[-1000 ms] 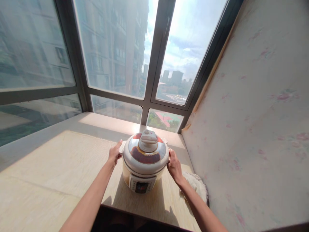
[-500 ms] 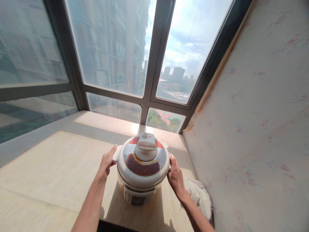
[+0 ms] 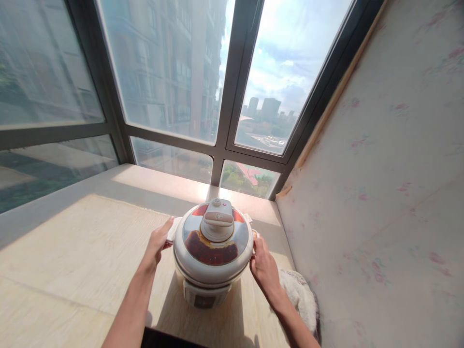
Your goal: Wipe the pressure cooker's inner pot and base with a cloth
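Near a sill's (image 3: 72, 256) front edge, hands (image 3: 155, 244) gripping cooker's (image 3: 213, 273) side handles (image 3: 174, 231), broader room left, wall (image 3: 384, 193) right.

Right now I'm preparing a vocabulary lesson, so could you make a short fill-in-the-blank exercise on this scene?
The left hand and the right hand hold the cooker by its ____.
The pale fluffy bundle lies nearer the ____ hand.
The wall bears a pinkish ____ pattern.
Missing words: handles; right; floral.
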The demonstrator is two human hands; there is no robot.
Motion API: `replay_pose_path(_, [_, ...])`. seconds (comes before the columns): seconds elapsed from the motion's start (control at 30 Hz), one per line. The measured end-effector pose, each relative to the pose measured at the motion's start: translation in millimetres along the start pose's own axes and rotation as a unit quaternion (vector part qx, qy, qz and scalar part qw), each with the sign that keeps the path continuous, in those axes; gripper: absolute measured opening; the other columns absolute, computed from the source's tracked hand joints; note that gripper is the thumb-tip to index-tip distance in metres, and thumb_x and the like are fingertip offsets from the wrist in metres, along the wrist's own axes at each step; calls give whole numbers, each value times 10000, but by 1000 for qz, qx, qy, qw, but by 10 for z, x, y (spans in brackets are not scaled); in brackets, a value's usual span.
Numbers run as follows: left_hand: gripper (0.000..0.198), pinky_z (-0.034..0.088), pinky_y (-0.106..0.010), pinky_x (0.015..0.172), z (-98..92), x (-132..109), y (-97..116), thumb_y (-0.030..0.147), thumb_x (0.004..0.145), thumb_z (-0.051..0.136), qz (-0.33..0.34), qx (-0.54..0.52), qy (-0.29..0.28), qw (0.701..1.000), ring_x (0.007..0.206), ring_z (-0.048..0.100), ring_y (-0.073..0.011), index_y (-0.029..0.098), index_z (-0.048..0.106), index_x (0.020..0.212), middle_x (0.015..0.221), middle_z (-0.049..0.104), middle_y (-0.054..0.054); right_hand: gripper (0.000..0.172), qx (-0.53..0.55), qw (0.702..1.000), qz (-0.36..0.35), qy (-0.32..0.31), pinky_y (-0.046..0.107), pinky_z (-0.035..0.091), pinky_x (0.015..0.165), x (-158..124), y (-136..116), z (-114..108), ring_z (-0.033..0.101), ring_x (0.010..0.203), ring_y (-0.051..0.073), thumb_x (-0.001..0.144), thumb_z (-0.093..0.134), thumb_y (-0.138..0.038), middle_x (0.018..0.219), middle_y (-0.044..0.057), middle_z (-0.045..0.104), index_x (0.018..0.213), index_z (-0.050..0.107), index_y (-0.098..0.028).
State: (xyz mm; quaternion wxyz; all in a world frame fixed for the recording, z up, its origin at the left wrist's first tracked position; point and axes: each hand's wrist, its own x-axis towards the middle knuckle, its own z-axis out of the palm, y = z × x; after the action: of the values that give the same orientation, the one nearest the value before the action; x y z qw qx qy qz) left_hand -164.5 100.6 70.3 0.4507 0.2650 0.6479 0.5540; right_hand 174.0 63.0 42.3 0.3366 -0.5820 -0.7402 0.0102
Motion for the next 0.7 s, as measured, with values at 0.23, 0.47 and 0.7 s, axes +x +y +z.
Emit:
replay_pose_path(0.23, [667, 402, -267, 522, 3, -32, 37, 773, 441, 738, -20, 5, 2, 1000, 517, 493, -131, 168, 598, 686, 553, 557, -4, 637, -1, 1000, -8, 0, 443, 559, 1039, -14, 15, 4, 588, 1342, 271, 824, 406, -5, 1472, 165, 562, 1427, 441, -211])
replay_pose_path(0.47, [659, 438, -294, 572, -35, -1, 49, 795, 511, 661, -3, 60, -5, 998, 568, 537, -162, 171, 629, 720, 589, 588, -17, 656, 57, 998, -10, 1, 431, 540, 1068, -3, 71, 8, 555, 1376, 245, 793, 413, -15, 1445, 143, 585, 1412, 506, -214])
replay_pose_path(0.7, [398, 456, -298, 585, -125, 216, 147, 592, 706, 639, 124, 209, 0, 970, 669, 626, -226, 196, 636, 741, 684, 677, -62, 542, 248, 954, 34, -167, 415, 632, 868, 194, 321, -350, 687, 1167, 273, 793, 625, -217, 1386, 130, 654, 1332, 669, -240])
